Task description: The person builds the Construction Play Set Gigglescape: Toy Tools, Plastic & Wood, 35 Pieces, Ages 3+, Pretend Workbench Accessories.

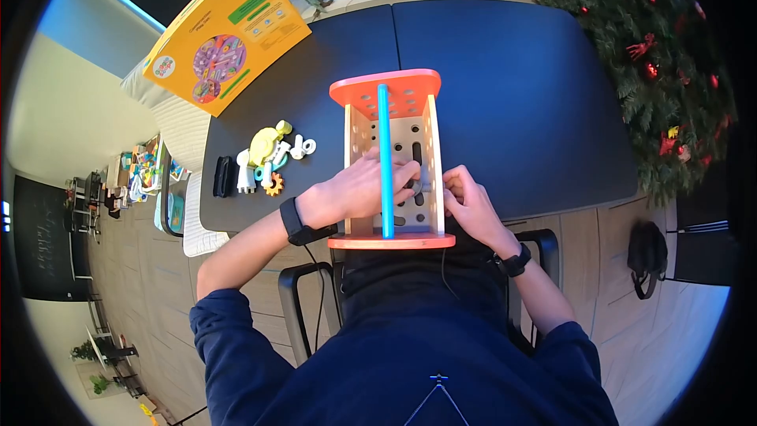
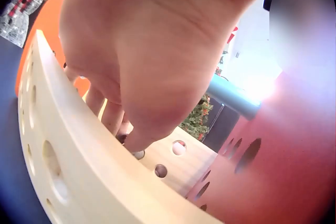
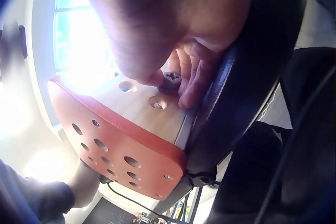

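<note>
A wooden toy toolbox with red end panels and a blue handle bar stands at the table's near edge. My left hand reaches under the bar into the box. Its curled fingers grip a small grey piece by the inside of the right wall; its far side is hidden. Outside that wall, my right hand pinches a grey toy screw by its head, which has a cross-shaped slot. The head sits at a hole in the holed wooden side.
Left of the box lie several toy parts, among them a yellow-green piece and an orange gear. Beside them is a black case. A yellow cardboard box stands at the back left, and a decorated tree at the right.
</note>
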The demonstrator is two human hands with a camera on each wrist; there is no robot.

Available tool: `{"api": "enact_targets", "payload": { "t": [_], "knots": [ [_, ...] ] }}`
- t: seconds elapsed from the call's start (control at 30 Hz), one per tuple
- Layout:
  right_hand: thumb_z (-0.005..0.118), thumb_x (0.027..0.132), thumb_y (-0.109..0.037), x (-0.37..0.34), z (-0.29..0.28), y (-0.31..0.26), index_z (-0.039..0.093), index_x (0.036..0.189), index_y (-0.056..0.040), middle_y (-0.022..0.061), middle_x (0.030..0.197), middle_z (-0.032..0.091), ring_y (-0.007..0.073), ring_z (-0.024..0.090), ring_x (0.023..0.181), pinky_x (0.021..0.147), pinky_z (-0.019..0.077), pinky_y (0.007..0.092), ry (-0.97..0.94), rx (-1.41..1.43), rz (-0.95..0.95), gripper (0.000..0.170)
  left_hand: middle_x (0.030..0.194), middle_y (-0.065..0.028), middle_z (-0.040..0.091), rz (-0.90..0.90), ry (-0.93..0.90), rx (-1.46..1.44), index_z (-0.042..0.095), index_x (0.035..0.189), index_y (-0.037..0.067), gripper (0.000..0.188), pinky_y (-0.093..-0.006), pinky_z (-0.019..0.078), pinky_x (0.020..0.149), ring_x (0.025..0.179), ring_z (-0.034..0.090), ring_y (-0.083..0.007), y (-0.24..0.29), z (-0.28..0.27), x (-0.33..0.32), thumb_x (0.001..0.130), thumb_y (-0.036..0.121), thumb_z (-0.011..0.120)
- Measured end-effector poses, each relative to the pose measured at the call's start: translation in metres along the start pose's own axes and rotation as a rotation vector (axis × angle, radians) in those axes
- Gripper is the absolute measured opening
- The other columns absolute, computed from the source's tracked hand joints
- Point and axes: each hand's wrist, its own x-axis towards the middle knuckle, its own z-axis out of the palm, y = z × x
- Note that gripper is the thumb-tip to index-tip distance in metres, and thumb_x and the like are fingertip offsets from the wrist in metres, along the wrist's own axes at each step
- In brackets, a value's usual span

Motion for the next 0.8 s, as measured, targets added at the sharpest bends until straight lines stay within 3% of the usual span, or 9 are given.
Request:
{"api": "enact_targets", "payload": {
  "t": [0.13, 0.6, 0.8],
  "knots": [
    [0.063, 0.109, -0.01, -0.004, -0.008, 0.0, 0.05, 0.127, 0.0015, 0.0152, 0.107, 0.071, 0.0191, 0.073, 0.086, 0.073, 0.0589, 0.0346, -0.044, -0.004, -0.032, 0.025, 0.106, -0.0126, 0.069, -0.143, -0.137, -0.183, 0.06, 0.117, 0.006, 0.029, -0.0473, 0.0535, 0.091, 0.103, 0.067, -0.0353, 0.005, -0.014, 0.009, 0.098, 0.022, 0.076],
    [0.071, 0.103, -0.01, -0.002, -0.024, -0.011, 0.057, 0.124, 0.0008, 0.0178, 0.105, 0.074, 0.0281, 0.076, 0.095, 0.079, 0.0584, 0.0382, -0.081, -0.09, -0.009, 0.028, 0.099, -0.0146, 0.071, -0.032, -0.086, -0.209, 0.068, 0.111, 0.001, 0.025, -0.0459, 0.0561, 0.083, 0.093, 0.071, -0.0354, -0.003, -0.003, 0.015, 0.096, 0.018, 0.079],
    [0.07, 0.104, -0.01, -0.005, -0.036, -0.016, 0.057, 0.125, 0.002, 0.012, 0.101, 0.073, 0.0174, 0.073, 0.084, 0.073, 0.057, 0.0339, -0.123, -0.098, 0.023, 0.028, 0.095, -0.0146, 0.07, 0.034, -0.042, -0.105, 0.069, 0.115, 0.003, 0.028, -0.0473, 0.0573, 0.079, 0.091, 0.072, -0.0374, -0.002, 0.006, 0.017, 0.101, 0.026, 0.074]
  ]
}}
